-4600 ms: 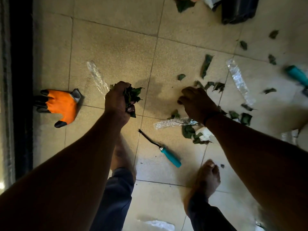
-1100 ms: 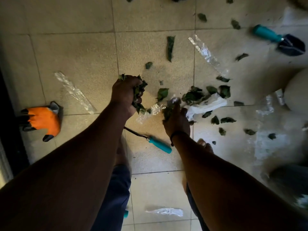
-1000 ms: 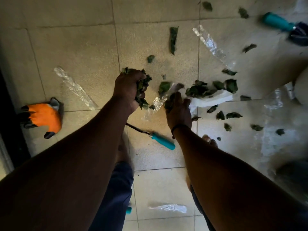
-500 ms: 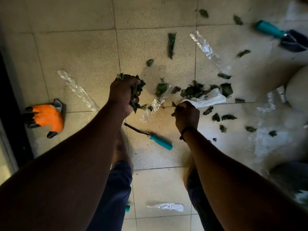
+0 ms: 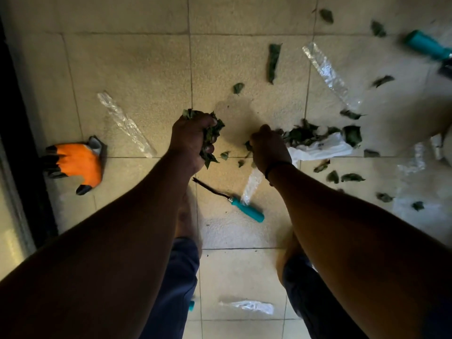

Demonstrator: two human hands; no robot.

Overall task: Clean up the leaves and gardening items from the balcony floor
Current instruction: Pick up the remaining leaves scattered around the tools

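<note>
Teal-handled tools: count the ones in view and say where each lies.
2. A hand rake lies on the floor between the forearms, below both hands. A second tool lies at the top right, its head cut off by the frame edge. Others may be hidden.

Beige speckled tile floor (image 5: 137,69) with thin grout lines, dark door frame (image 5: 22,133) at left, dim light

Right hand (image 5: 267,149) curled away from camera, fingers hidden; can't tell what it grips. Left hand (image 5: 192,139) covers most of its leaf bunch (image 5: 211,138). Trowel (image 5: 429,48) cut off by right edge, motion-blurred. Rake (image 5: 230,200) prongs partly under left forearm. Glove (image 5: 75,163) fingertips lost in dark shadow. White bag (image 5: 320,149) partly under leaf pile (image 5: 305,134). Pale object at right edge cut off, unidentifiable.
</note>
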